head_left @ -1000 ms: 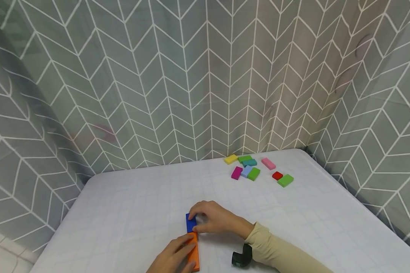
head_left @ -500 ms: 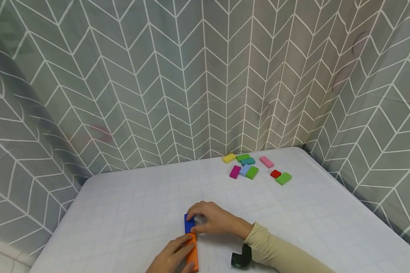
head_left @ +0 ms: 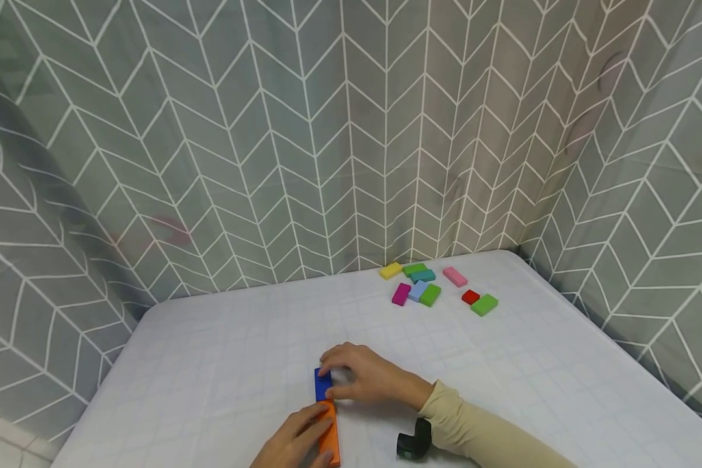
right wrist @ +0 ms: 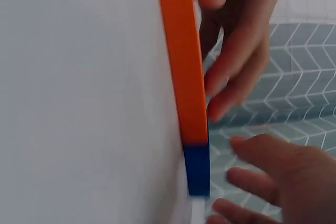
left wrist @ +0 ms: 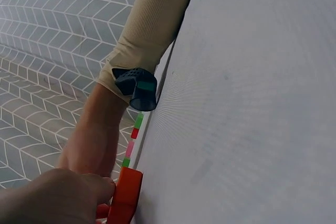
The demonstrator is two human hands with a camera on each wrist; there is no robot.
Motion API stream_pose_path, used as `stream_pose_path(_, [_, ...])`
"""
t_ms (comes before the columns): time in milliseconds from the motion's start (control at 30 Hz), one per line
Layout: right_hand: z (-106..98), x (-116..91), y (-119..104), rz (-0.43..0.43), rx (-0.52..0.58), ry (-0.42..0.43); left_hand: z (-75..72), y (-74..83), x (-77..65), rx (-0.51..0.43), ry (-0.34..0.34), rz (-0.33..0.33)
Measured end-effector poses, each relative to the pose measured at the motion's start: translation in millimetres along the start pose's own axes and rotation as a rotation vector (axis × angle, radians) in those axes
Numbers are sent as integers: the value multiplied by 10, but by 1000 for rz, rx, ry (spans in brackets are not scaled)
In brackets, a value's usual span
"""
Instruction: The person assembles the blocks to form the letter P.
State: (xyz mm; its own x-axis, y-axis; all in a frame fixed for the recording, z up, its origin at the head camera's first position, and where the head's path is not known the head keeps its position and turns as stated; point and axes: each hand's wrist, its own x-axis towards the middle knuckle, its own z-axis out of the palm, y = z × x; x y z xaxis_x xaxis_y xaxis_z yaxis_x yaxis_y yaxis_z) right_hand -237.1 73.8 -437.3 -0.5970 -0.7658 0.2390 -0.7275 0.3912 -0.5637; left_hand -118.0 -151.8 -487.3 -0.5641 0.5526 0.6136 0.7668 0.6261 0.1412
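A long orange block (head_left: 330, 442) and a shorter blue block (head_left: 323, 386) lie end to end on the white-covered table. My left hand (head_left: 292, 437) rests its fingertips on the orange block's top, with its thumb near the close end. In the right wrist view the block's orange side (right wrist: 185, 61) shows uncovered. Over the blue block is my right hand (head_left: 365, 374), its finger and thumb spread. The right wrist view shows a gap between those fingertips (right wrist: 239, 142) and the block's blue end (right wrist: 198, 170). The blue block's far end is partly covered in the head view.
At the table's far right lie several loose blocks, among them yellow (head_left: 390, 271), pink (head_left: 455, 276), magenta (head_left: 401, 294), red (head_left: 470, 297) and green (head_left: 484, 305). A black wrist device (head_left: 414, 442) sits under the right sleeve. Patterned curtains (head_left: 351, 130) surround the table.
The head view has shifted slightly, so the far blocks appear a little further left and higher. Both hands and the orange and blue blocks keep their places.
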Motion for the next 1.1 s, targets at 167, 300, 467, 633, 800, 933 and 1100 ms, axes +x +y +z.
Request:
stream_pose_path(167, [-348,-135,310,97,-106,214,34,15,-11,40,10,-55])
stream_pose_path(300, [-701,-333,722,332,-273,348,88,-8,-1,125,-24,-56])
stream_pose_path(467, [-1038,-543,1119,561,-338,383,106,-30,17,117,-33,-52])
stream_pose_path(633, [-1162,-648,1302,588,-265,325,86,-27,23,103,-40,-87])
stream_pose_path(800, [-1164,-655,1277,611,-242,363,64,-25,26,87,-69,-95])
stream_pose_path(933, [-1125,-594,1098,577,-197,452,52,-13,15,95,-81,-91])
stream_pose_path(1100, [-1034,-402,835,449,-138,482,57,10,-6,112,-77,-111])
